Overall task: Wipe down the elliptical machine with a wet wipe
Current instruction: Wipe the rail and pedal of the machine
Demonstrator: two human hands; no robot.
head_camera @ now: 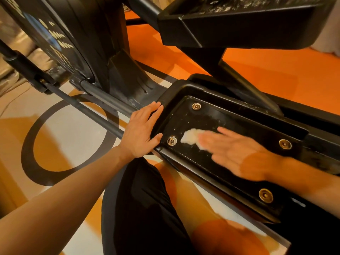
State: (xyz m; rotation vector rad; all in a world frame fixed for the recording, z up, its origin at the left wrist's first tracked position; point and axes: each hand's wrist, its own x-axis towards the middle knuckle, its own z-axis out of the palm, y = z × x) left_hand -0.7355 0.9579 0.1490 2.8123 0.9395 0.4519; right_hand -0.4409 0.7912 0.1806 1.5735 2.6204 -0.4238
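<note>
One crumpled white wipe [190, 138], glossy black pedal [198, 163]

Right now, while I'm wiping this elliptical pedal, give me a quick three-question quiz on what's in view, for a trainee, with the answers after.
1. True or false: the left hand holds the wet wipe.
2. How many metal bolts show in the pedal tray? A two, B four, C six.
3. Fill in: the left hand rests on the tray's ___.

Key
1. False: the right hand presses the wipe on the tray floor.
2. B, four, one near each corner.
3. Rim, at the end near the flywheel housing.
</note>
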